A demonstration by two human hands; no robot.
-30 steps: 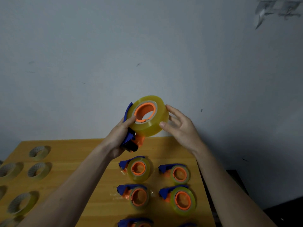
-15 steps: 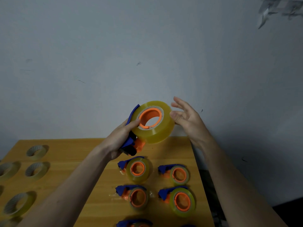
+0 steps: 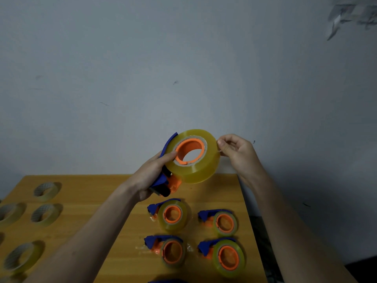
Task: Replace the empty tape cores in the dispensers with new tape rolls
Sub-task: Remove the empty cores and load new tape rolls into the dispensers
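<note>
Tape roll [image 3: 193, 158], fat and yellowish, sits on the orange hub of a blue-and-orange dispenser [image 3: 165, 181] held up in the air over the far end of the wooden table [image 3: 114, 203], in front of the grey wall [image 3: 183, 68]. Only one view, the head camera looking down. The left hand [image 3: 152, 177] is wrapped around the dispenser's body, thumb pressed against the roll's side face near the hub. The right hand [image 3: 237, 152] is at the roll's right edge, fingers curled, thumb and fingertip pinching at the outer wrap (whether a loose tape end is caught there, I can't make out).

Down on the table, count four loaded dispensers in a two-by-two block: far left [image 3: 170, 215], far right [image 3: 221, 221], near left [image 3: 166, 251], near right [image 3: 223, 256]. A blue sliver of another [image 3: 167, 281] pokes in at the bottom edge.

Over on the left, loose tape rolls lie flat: I count four clearly, [image 3: 47, 191], [image 3: 45, 215], [image 3: 8, 214], [image 3: 21, 260], with more cut off by the frame edge.
</note>
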